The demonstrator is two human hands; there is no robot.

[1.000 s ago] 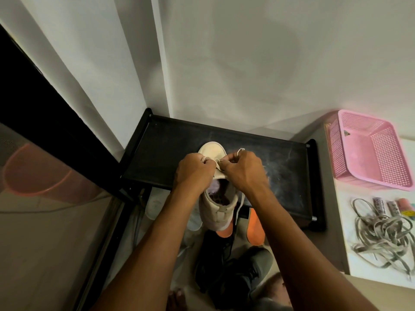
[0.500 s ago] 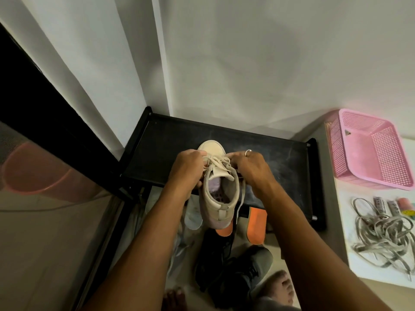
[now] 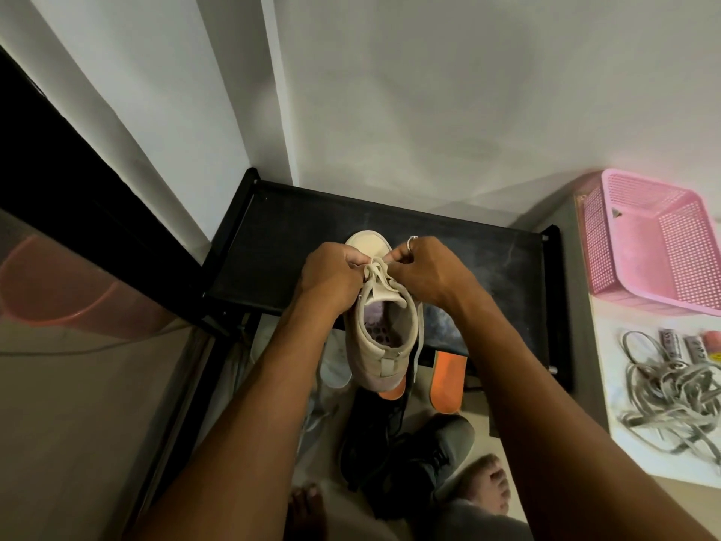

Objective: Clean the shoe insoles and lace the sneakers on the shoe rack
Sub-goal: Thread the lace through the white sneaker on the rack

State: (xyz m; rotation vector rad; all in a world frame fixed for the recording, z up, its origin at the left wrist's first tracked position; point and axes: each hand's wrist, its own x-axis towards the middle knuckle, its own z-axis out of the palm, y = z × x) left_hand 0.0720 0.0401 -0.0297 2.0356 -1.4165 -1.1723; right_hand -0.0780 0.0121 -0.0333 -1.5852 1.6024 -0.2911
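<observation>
White wall corner behind; black shoe rack (image 3: 487,267) top shelf below it. Table (image 3: 612,345) at right: pink basket (image 3: 655,244), grey spare laces (image 3: 671,388). Beige sneaker (image 3: 384,345) toe over rack top, heel overhanging front edge. Left hand (image 3: 331,279) and right hand (image 3: 433,271) at eyelets near toe, fingers (image 3: 402,256) of both pinching lace (image 3: 376,269). Risk, judged: hard tug tips overhanging sneaker off onto floor; loose end hanging at right side may pull through eyelet.

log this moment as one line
step: lacing | left hand: pinches lace | right hand: pinches lace | beige sneaker: toe over black shoe rack | loose laces: on surface at right
</observation>
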